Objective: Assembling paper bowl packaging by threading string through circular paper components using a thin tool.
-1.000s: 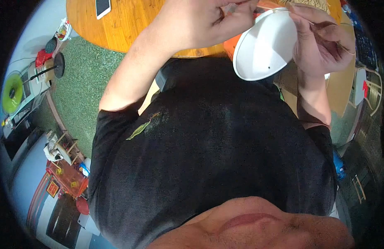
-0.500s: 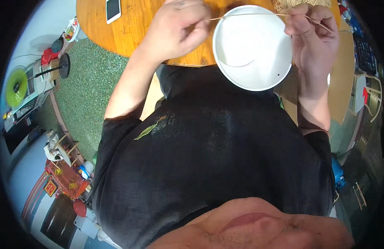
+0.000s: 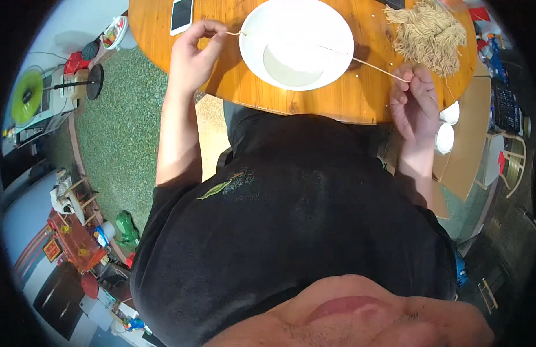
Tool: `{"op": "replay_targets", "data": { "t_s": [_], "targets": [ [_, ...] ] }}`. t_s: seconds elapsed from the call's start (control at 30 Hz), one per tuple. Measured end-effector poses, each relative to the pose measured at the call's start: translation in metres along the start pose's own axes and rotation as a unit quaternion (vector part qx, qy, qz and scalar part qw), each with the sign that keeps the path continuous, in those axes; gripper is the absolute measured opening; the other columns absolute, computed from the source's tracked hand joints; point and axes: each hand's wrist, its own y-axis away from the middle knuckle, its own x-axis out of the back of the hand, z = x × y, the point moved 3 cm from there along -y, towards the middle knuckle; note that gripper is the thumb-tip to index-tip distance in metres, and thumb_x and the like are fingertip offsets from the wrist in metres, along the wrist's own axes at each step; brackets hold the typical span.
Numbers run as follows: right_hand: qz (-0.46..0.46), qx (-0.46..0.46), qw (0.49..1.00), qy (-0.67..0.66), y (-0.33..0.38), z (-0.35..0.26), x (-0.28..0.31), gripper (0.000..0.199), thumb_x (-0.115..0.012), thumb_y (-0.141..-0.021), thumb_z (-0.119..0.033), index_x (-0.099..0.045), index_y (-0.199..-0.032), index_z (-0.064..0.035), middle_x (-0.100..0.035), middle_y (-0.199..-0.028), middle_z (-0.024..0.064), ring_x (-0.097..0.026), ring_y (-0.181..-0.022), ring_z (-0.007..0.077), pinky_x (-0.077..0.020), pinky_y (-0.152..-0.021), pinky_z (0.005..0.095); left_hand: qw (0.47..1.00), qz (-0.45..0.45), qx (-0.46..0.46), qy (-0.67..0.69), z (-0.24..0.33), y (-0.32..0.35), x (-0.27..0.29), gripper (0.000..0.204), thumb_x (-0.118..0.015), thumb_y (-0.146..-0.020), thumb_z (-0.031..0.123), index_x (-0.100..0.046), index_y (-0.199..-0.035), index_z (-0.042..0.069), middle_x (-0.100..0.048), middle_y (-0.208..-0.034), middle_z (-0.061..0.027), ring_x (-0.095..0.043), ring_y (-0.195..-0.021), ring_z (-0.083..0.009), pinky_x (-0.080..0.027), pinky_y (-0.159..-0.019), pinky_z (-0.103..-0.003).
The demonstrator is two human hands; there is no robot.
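A round white plastic bowl (image 3: 294,80) is over the near part of the wooden table (image 3: 369,104), between my hands. Beige string (image 3: 379,70) meets its rim on both sides, and a thin length of it shows inside on the right. My left hand (image 3: 191,58) pinches the short end at the left of the rim. My right hand (image 3: 417,104) has its fingers closed on the longer end, drawn out to the lower right. Whether the bowl rests on the table or hangs a little above it, I cannot tell.
Beyond my right hand lies a heap of beige strings (image 3: 427,34). A white phone (image 3: 182,16) lies at the table's far left. White cups (image 3: 444,137) stand on brown cardboard (image 3: 462,156) at the right. A green fan (image 3: 26,95) stands far left.
The bowl has moved left and away from me, off the table's near edge. My hands have spread apart and lowered; the string, earlier stretched across the bowl, now extends from both sides.
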Motion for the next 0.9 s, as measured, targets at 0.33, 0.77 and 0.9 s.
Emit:
{"op": "replay_targets", "data": {
  "t_s": [0.33, 0.77, 0.9],
  "targets": [
    [-0.071, 0.086, 0.973, 0.201, 0.010, 0.022, -0.059, 0.013, -0.065, -0.093, 0.009, -0.064, -0.102, -0.0004, -0.070, -0.102, 0.0170, -0.068, -0.080, 0.0195, -0.0567, -0.073, 0.0304, 0.960, -0.105, -0.252, -0.063, 0.175, 0.040, -0.094, 0.045, -0.090, -0.076, 0.017, -0.070, -0.112, 0.000, -0.070, -0.102, -0.0119, -0.070, -0.088, -0.0258, -0.059, -0.072, -0.036],
    [-0.115, -0.037, 0.979, 0.166, 0.016, 0.022, -0.031, 0.008, -0.068, -0.095, -0.002, -0.069, -0.103, 0.0009, -0.061, -0.094, 0.0091, -0.064, -0.074, 0.0144, -0.0527, -0.064, 0.0244, 0.932, -0.082, -0.277, -0.220, 0.149, 0.003, -0.071, 0.007, -0.077, -0.085, 0.019, -0.073, -0.087, 0.014, -0.061, -0.071, -0.0026, -0.065, -0.067, -0.0241, -0.050, -0.058, -0.036],
    [-0.101, -0.114, 0.976, 0.153, 0.017, 0.025, -0.025, 0.012, -0.068, -0.096, -0.007, -0.069, -0.105, 0.0012, -0.063, -0.097, 0.0078, -0.065, -0.080, 0.0146, -0.0546, -0.071, 0.0271, 0.913, -0.125, -0.306, -0.239, 0.154, -0.004, -0.068, 0.010, -0.077, -0.086, 0.017, -0.076, -0.090, 0.008, -0.064, -0.078, -0.0062, -0.065, -0.073, -0.0245, -0.050, -0.062, -0.035]
  ]
}}
